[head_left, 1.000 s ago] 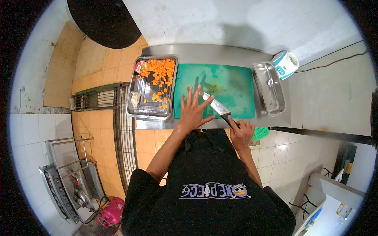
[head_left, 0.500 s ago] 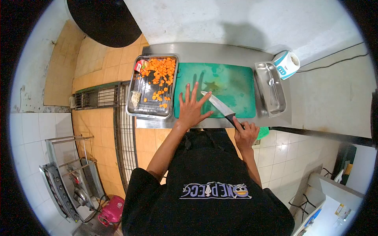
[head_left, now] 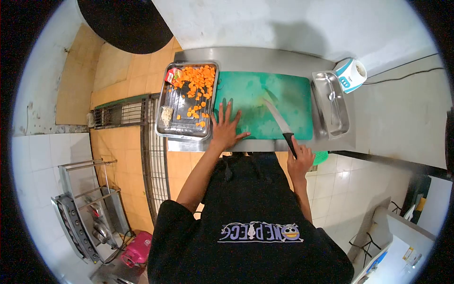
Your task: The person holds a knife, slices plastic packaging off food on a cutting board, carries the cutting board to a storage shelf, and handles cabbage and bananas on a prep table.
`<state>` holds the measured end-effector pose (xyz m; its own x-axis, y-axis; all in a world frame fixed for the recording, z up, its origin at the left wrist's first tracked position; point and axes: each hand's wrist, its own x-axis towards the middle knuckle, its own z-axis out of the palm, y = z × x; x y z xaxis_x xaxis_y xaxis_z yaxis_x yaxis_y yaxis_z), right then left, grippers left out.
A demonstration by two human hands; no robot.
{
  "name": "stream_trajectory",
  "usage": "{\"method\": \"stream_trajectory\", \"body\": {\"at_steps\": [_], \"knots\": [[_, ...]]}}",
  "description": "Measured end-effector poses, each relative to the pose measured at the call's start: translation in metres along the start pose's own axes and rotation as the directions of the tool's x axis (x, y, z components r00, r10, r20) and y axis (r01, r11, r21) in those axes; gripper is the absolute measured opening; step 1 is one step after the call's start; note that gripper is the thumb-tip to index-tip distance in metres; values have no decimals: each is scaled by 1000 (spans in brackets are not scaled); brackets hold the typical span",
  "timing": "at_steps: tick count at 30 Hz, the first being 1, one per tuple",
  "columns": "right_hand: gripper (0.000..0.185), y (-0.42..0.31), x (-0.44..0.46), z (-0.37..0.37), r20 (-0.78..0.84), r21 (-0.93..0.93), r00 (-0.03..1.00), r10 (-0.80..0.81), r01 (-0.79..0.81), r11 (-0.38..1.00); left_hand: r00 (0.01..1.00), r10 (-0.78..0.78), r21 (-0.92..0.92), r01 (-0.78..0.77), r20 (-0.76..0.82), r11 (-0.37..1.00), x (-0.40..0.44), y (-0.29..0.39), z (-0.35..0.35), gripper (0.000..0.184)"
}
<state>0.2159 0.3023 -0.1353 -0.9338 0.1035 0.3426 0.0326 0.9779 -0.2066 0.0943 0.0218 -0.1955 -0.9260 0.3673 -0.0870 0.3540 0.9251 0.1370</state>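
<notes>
My left hand (head_left: 226, 131) lies with spread fingers on the lower left part of the green cutting board (head_left: 265, 90); nothing is in it. My right hand (head_left: 301, 157), at the board's lower right edge, is wrapped round the black handle of a knife (head_left: 280, 119). The blade points up and left over the board. To the left of the board, a metal tray (head_left: 177, 131) holds cut orange carrot pieces (head_left: 193, 78), a red packet (head_left: 173, 75) and a small heap of pale bits (head_left: 166, 115).
Right of the board stand a steel pan (head_left: 331, 102) with a spoon inside and a white and teal appliance (head_left: 351, 75) with a cable. A green basket (head_left: 320, 157) is below the counter edge. A stove (head_left: 80, 227) and pink gas cylinder (head_left: 137, 248) stand lower left.
The knife has moved right, away from my left hand, and its blade is turned more upright. My left hand has shifted slightly down and left on the board. The whole view has shifted a little.
</notes>
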Motion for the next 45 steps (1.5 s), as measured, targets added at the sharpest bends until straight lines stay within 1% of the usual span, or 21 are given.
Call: {"method": "stream_trajectory", "body": {"at_steps": [2,6,8,10,14,16,18,20,22,24,25,27,28,30,31,33,36,40,42,43,45], "knots": [[60,-3,1,2,15,83,999,-33,31,996,1000,5,-20,-5,-5,1000,-6,0,0,95],[57,-12,6,2,37,100,997,-66,62,993,999,25,-69,-27,-24,997,-16,-3,4,93],[54,-15,6,4,65,174,995,-70,58,983,999,36,-87,-38,-31,995,-23,-6,7,92],[53,-17,6,5,86,175,993,-81,65,982,998,41,-104,-45,-42,994,-28,-8,9,91],[52,-18,8,13,93,173,987,-128,110,979,997,73,-102,-72,7,992,-37,-7,14,90],[51,-22,9,12,119,186,985,-125,102,977,996,83,-90,-81,27,993,-42,-6,19,90],[50,-22,9,16,143,198,983,-119,89,976,995,100,-95,-102,-29,990,-45,-6,23,86],[47,-19,6,26,158,348,982,-103,43,937,996,92,-111,-94,-19,989,-46,-7,27,84],[46,-20,4,28,185,349,978,-102,31,937,997,83,-127,-83,-9,988,-44,-7,25,82],[44,-22,3,27,211,351,972,-99,20,936,991,43,-227,-12,130,974,-43,-7,22,79],[44,-22,3,26,240,353,966,-93,2,935,990,42,-228,-11,131,974,-42,-8,20,79],[44,-23,3,25,271,354,959,-87,-15,935,981,37,-286,18,188,958,-41,-10,21,75],[44,-23,3,24,289,350,953,-88,-19,937,981,37,-287,19,189,958,-41,-12,23,75],[44,-23,3,24,309,344,947,-89,-24,939,987,66,-373,-8,144,928,-41,-16,25,70],[43,-23,3,24,308,348,947,-94,-20,937,987,66,-374,-8,144,927,-42,-17,26,70],[43,-23,4,25,307,351,946,-99,-16,936,989,68,-448,-2,132,894,-42,-19,27,62],[43,-23,3,27,316,339,943,-103,-11,941,989,75,-512,0,126,859,-41,-22,27,56],[43,-24,4,27,328,347,940,-100,-21,937,983,78,-532,22,165,846,-41,-24,28,50],[43,-24,5,25,326,347,940,-97,-23,937,998,61,-608,-44,8,793,-42,-23,27,41],[43,-25,6,24,337,339,937,-88,-34,940,998,67,-606,-51,4,794,-42,-19,21,41],[44,-27,8,22,346,326,936,-69,-51,944,988,-35,-535,-53,-152,843,-46,-8,9,26]]}}
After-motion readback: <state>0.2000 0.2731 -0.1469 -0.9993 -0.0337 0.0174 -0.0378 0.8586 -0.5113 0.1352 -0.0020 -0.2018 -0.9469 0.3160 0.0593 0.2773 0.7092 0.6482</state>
